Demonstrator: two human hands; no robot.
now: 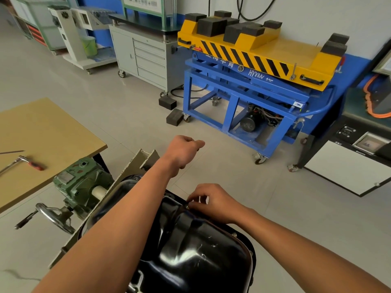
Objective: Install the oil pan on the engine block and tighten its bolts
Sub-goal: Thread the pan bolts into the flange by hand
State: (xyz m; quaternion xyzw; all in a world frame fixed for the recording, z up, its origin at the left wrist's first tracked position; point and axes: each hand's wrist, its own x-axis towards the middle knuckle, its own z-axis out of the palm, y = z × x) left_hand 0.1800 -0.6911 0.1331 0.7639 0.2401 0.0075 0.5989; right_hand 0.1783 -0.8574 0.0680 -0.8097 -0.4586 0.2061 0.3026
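1. Currently: oil pan [190, 250] sits closed side up on the engine stand [80, 182], just off the bench's [53, 127] near right corner. The block beneath it is hidden.
2. Right hand [213, 203]: fingers [196, 199] pinch a bolt [187, 206] at the pan's right flange edge, toward its far end. Left hand [184, 152]: fingers curled into a fist, held beyond the pan's far end, above the floor. Cannot tell whether it holds spare bolts.
3. Step in hand, by my reading: hand-starting the flange bolts. To do it well, keep the bolt square to the flange and spin it by fingertip until the threads run freely. Start every bolt before snugging any. Only then use the ratchet [14, 162], which lies on the bench well apart from the pan, working crosswise.
4. Orientation: long axis runs from the wearer away toward the stand's upright plate. Closed bottom faces up, open mouth down. The deeper sump appears to be at the near end.
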